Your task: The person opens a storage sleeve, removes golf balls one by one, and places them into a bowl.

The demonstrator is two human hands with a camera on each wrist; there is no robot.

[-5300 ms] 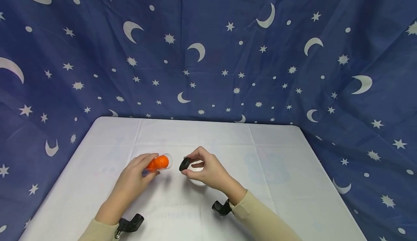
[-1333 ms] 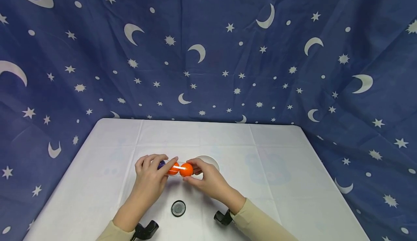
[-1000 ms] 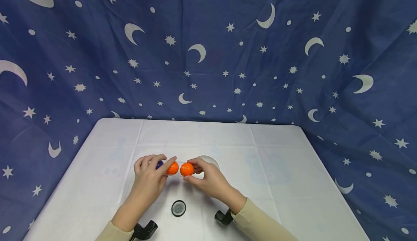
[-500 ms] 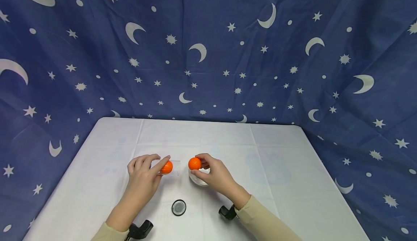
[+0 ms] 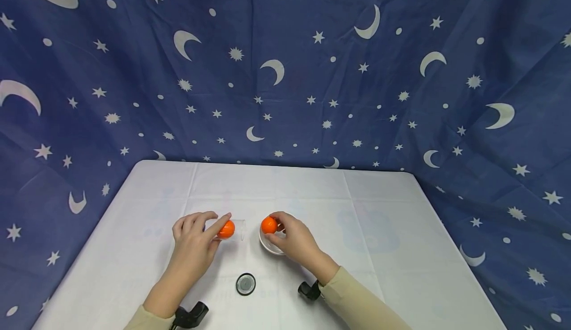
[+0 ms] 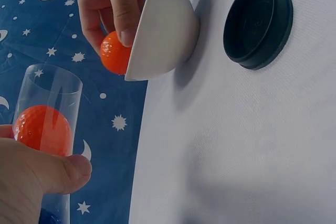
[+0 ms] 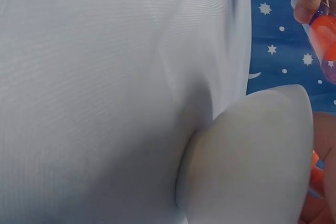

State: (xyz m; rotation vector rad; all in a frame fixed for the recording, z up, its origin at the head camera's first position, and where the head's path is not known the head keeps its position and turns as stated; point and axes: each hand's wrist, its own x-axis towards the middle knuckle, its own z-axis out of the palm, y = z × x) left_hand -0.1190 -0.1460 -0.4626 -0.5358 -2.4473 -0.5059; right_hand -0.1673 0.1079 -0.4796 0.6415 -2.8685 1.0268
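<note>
My left hand (image 5: 192, 246) grips a clear tube (image 6: 63, 85) lying sideways in the head view, its uncapped end facing right. Inside the tube sit an orange golf ball (image 6: 43, 129) and, lower down, a dark blue ball (image 6: 50, 217) partly hidden by the hand. Between thumb and fingers, my right hand (image 5: 296, 238) pinches another orange golf ball (image 5: 269, 225) at the rim of a white bowl (image 6: 168, 32). The bowl stands on the table just right of the tube; much of its inside is hidden by the right hand.
A round black-rimmed lid (image 5: 245, 284) lies on the white-covered table (image 5: 379, 280) in front of the bowl, between the two forearms. Behind the table hangs a dark blue curtain (image 5: 303, 32) with moons and stars. Each wrist wears a black camera mount (image 5: 191, 315).
The black lid, earlier in my right hand, now lies on the table. My right hand has drawn an orange golf ball from the tube and moved it right to the bowl; the tube has shifted left.
</note>
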